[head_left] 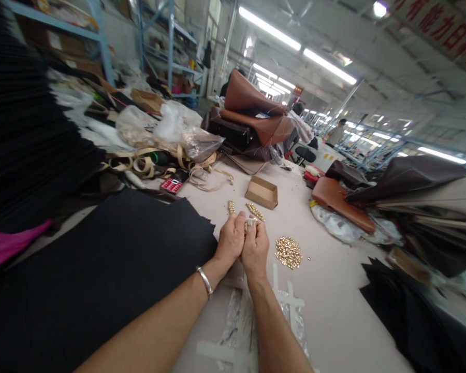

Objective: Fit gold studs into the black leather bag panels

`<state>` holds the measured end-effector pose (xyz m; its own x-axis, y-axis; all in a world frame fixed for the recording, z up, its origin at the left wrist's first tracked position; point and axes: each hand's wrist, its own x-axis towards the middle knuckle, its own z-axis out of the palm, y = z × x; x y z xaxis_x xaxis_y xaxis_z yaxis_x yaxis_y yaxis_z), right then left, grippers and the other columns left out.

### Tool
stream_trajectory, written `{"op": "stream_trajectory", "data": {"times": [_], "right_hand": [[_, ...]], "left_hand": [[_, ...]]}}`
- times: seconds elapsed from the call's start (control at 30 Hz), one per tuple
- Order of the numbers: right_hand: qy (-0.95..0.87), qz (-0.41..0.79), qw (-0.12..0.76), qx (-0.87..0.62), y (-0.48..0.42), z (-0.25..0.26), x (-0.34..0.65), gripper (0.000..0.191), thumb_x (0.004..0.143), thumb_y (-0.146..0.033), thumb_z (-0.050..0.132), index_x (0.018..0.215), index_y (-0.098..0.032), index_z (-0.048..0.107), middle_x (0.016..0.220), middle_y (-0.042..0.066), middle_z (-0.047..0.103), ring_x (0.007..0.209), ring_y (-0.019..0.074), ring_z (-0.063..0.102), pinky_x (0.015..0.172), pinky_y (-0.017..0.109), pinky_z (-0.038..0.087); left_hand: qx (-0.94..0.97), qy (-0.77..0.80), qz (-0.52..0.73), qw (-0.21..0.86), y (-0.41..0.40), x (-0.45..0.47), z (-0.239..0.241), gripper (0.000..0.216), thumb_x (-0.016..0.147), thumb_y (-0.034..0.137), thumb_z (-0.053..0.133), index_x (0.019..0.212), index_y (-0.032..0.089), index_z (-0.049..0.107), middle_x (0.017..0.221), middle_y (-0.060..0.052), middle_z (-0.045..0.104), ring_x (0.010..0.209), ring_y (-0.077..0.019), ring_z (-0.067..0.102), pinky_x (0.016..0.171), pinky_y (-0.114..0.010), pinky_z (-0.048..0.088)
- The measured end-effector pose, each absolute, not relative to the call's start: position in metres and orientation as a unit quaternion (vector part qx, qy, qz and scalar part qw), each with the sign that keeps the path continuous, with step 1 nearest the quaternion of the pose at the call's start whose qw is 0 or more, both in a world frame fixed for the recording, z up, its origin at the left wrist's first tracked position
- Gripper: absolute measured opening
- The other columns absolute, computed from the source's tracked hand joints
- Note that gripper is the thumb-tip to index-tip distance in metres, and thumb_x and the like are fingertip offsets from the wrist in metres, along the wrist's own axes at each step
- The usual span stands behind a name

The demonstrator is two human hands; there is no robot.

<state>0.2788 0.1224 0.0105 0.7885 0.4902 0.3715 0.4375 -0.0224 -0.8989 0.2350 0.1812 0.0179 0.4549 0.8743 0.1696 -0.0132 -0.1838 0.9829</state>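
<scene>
Both hands meet side by side at the middle of the view, fingers curled in and fingertips pinched together. The left hand [230, 241] and right hand [255, 248] share a hold on a small shiny metal fitting [250, 221] at their tips. It is too small to tell its shape. A silver bangle [205, 282] circles the left wrist.

A loose pile of small gold metal fittings [288, 252] lies on the pale worktable [334, 311], just beside the right hand at its three o'clock. At twelve o'clock of the hands, near the fingertips, lie two short gold rows of fittings [255, 211]. Beyond them sits an open brown cardboard box [261, 192]. A large black sheet of material [101, 269] covers the table at nine o'clock. A red pocket calculator [172, 185] lies at eleven o'clock, and tan leather panels [341, 204] are stacked at two o'clock.

The fitting looks light, hard and smooth, so it is likely to slip or roll. A fingertip pinch on its edges, close to the table, seems the surest hold.
</scene>
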Motion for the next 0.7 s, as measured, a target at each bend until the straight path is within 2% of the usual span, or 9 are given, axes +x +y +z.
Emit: {"op": "stream_trajectory", "data": {"times": [0.37,0.6,0.7], "right_hand": [[-0.309,0.01,0.613,-0.727,0.12,0.012,0.289,0.038,0.095,-0.051,0.041,0.085,-0.019,0.059,0.075,-0.001,0.062,0.071,0.0157,0.054,0.07,0.027,0.042],[-0.248,0.013,0.606,-0.756,0.125,0.001,0.301,0.043,0.095,-0.046,0.029,0.088,-0.017,0.059,0.063,-0.002,0.057,0.057,0.0144,0.051,0.057,0.026,0.042],[-0.247,0.002,0.585,-0.773,0.125,0.002,0.304,0.042,0.093,-0.044,0.028,0.085,-0.017,0.06,0.069,0.001,0.063,0.061,0.015,0.055,0.058,0.026,0.044]], "left_hand": [[0.654,0.357,0.38,0.548,0.171,0.238,0.016,0.027,0.095,0.04,0.044,0.076,0.024,0.054,0.077,-0.004,0.066,0.079,-0.0211,0.062,0.075,-0.03,0.043],[0.626,0.385,0.356,0.577,0.169,0.24,0.015,0.035,0.099,0.046,0.032,0.083,0.023,0.053,0.072,-0.004,0.064,0.071,-0.0215,0.062,0.069,-0.031,0.045],[0.627,0.382,0.358,0.577,0.162,0.239,0.018,0.025,0.095,0.046,0.046,0.092,0.022,0.053,0.086,-0.008,0.069,0.084,-0.0243,0.065,0.076,-0.033,0.045]]}}
